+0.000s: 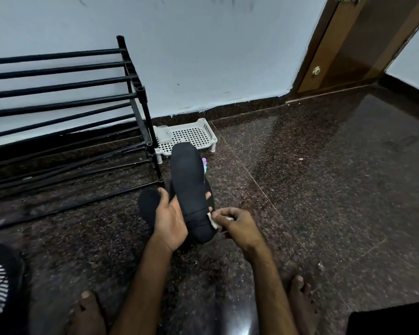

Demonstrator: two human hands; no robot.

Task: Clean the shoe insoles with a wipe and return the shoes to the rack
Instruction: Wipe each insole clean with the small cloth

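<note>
My left hand grips a long black insole from underneath, its fingers curled round the right edge, and holds it up over the floor. My right hand pinches a white wipe against the insole's near end. A second black piece, an insole or a shoe, lies on the floor just left of my left hand. The black metal shoe rack stands at the left against the wall, with bare bars.
A white perforated plastic tray sits on the floor beside the rack. Small coloured bits peek out behind the insole. A black and white object lies at the lower left. My bare feet rest on the dark granite floor. A brown door stands at the right.
</note>
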